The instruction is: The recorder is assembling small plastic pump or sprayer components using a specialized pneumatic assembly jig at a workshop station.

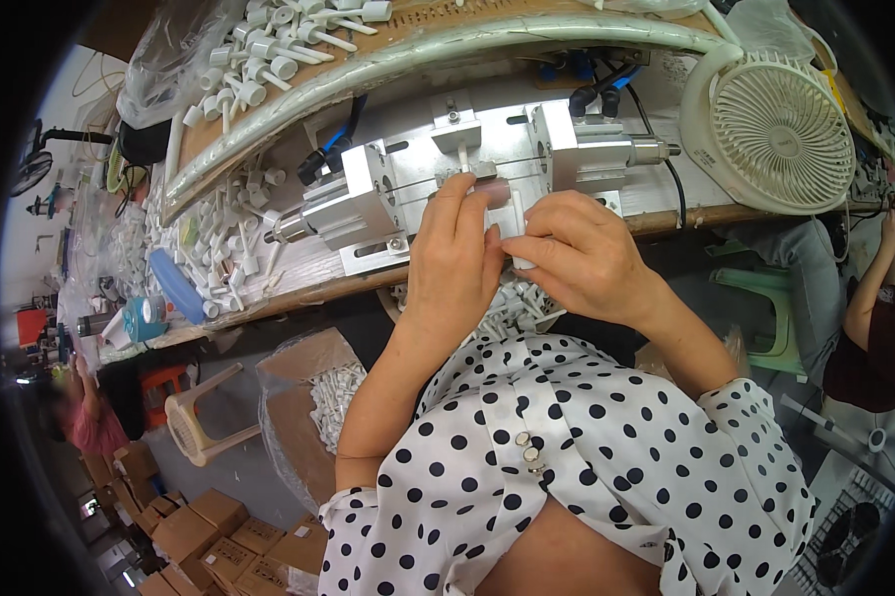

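Note:
My right hand (582, 253) pinches a white cap with a thin stem (517, 214), its stem pointing up and away from me. Close beside it, my left hand (450, 243) has its fingers bent together at the middle of a silver metal clamping fixture (368, 189). A pinkish rounded piece (492, 191) shows by the left fingertips. What those fingers grip is hidden. Another white stemmed piece (462, 157) stands at the fixture's centre block, between two facing end blocks. Under my hands, several white stemmed caps (507, 310) lie in a container at my lap.
White stemmed caps (254, 60) heap on a raised shelf and on the bench (308, 283) at left, near a blue curved piece (176, 285). A white fan (780, 134) stands right. Hoses run behind the fixture. Below are a lined carton (294, 397), stools and boxes. Other people sit at both sides.

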{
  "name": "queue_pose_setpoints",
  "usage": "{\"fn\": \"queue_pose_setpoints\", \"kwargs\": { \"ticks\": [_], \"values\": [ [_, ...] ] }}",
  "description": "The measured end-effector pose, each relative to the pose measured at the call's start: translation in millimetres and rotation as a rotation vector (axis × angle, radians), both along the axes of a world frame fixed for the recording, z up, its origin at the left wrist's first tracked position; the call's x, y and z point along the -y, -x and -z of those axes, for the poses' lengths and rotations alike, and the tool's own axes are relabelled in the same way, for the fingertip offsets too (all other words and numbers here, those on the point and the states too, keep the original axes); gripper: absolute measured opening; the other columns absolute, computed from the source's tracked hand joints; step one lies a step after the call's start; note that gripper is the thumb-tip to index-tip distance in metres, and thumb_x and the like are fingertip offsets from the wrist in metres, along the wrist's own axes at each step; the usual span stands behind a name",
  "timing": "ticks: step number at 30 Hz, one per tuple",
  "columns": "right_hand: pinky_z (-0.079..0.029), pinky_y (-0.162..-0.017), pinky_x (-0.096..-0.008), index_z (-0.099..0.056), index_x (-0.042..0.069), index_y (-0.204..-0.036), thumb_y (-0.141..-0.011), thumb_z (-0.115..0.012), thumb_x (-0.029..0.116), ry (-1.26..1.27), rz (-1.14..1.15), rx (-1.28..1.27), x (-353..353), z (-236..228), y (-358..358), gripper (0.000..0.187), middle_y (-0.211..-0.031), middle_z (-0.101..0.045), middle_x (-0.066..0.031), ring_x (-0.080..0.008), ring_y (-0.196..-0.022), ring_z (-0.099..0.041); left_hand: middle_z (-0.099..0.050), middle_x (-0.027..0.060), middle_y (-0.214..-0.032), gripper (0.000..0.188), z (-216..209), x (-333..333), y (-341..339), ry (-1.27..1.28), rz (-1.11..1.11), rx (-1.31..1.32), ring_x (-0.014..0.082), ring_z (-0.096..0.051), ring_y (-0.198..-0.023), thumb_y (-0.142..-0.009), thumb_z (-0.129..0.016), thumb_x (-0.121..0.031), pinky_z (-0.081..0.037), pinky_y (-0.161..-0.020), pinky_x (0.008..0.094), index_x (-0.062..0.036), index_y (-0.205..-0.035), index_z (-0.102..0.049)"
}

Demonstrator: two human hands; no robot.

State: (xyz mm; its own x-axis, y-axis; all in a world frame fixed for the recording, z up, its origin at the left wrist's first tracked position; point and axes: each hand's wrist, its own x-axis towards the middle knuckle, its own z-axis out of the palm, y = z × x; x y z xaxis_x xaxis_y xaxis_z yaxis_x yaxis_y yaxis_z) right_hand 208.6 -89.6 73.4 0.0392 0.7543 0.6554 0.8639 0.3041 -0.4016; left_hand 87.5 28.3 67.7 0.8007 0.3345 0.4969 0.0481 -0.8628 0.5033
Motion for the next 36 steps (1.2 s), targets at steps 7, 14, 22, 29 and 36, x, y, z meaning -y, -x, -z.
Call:
{"fn": "queue_pose_setpoints", "kwargs": {
  "ticks": [7,14,22,29,36],
  "values": [
    [-0.046,-0.066,-0.0345,-0.061,0.002,-0.084,-0.051,-0.069,0.002,-0.044,-0.046,-0.014,2,-3,6,0.034,-0.079,-0.053,-0.0084,-0.0267,-0.076,-0.054,-0.048,0.0197,-0.105,0.032,5,-3,0,0.003,-0.010,0.045,0.0353,-0.052,-0.094,-0.067,-0.057,0.003,-0.045,-0.077,0.0395,0.0024,-0.099,-0.052],
    [-0.047,-0.064,-0.0345,-0.062,0.002,-0.087,-0.050,-0.071,-0.001,-0.079,-0.008,0.024,10,-7,16,0.038,-0.078,-0.054,-0.0077,-0.0255,-0.073,-0.055,-0.051,0.0174,-0.105,0.032,14,13,16,0.175,-0.056,0.245,0.0321,-0.055,-0.085,-0.067,-0.062,-0.002,-0.046,-0.073,0.0356,0.0006,-0.098,-0.056],
    [-0.048,-0.063,-0.0342,-0.061,0.004,-0.086,-0.056,-0.070,0.000,-0.020,-0.177,0.018,-5,7,44,0.032,-0.078,-0.055,-0.0079,-0.0256,-0.074,-0.057,-0.057,0.0093,-0.090,0.019,31,28,64,0.936,0.111,0.215,0.0144,-0.055,-0.080,-0.088,-0.049,-0.008,-0.045,-0.071,0.0254,0.0017,-0.104,-0.055],
    [-0.047,-0.067,-0.0348,-0.057,0.004,-0.098,-0.062,-0.070,0.008,0.174,-0.447,-0.022,-61,8,82,0.038,-0.084,-0.054,-0.0085,-0.0275,-0.077,-0.055,-0.057,0.0012,-0.082,0.007,56,4,112,1.455,0.037,0.430,0.0047,-0.052,-0.069,-0.089,-0.051,-0.009,-0.044,-0.058,0.0189,-0.0023,-0.092,-0.053],
    [-0.046,-0.060,-0.0393,-0.051,0.001,-0.081,-0.067,-0.057,0.001,0.200,-0.359,0.111,-176,17,132,0.015,-0.079,-0.057,-0.0132,-0.0294,-0.076,-0.058,-0.058,0.0106,-0.086,0.010,65,-21,161,1.388,-0.410,0.810,0.0144,-0.059,-0.070,-0.088,-0.048,-0.006,-0.049,-0.054,0.0249,-0.0017,-0.097,-0.047]
  ]
}}
